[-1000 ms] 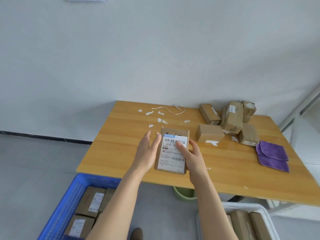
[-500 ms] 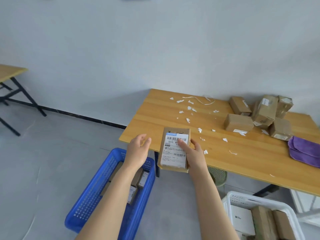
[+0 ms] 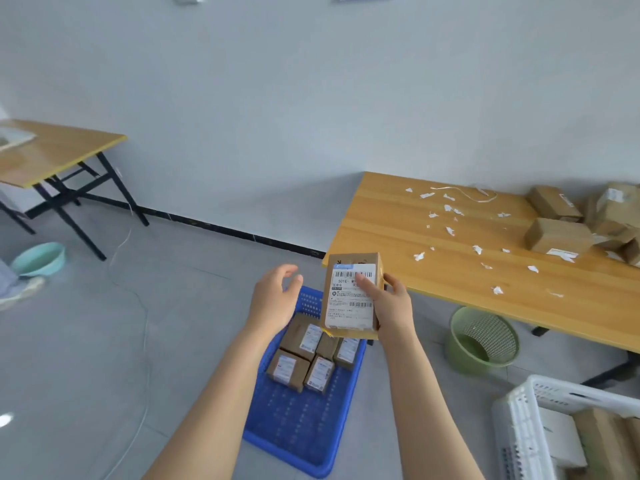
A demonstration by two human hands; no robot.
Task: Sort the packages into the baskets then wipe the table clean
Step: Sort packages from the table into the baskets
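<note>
My right grip [image 3: 389,303] holds a labelled package [image 3: 351,296] above the blue basket [image 3: 304,424], which has 5 packages inside; my left grip [image 3: 273,299] hangs wide, empty. Several boxes [image 3: 557,237] and paper scraps [image 3: 450,216] remain on the worktop [image 3: 381,216], so I judge wiping unstarted

A second wooden bench [image 3: 59,150] with black folding legs is standing at the far left against a pale wall [image 3: 277,98]. A teal basin [image 3: 38,259] is sitting on the grey floor [image 3: 104,341] near it. A thin white cable [image 3: 138,306] is trailing across the floor.
</note>
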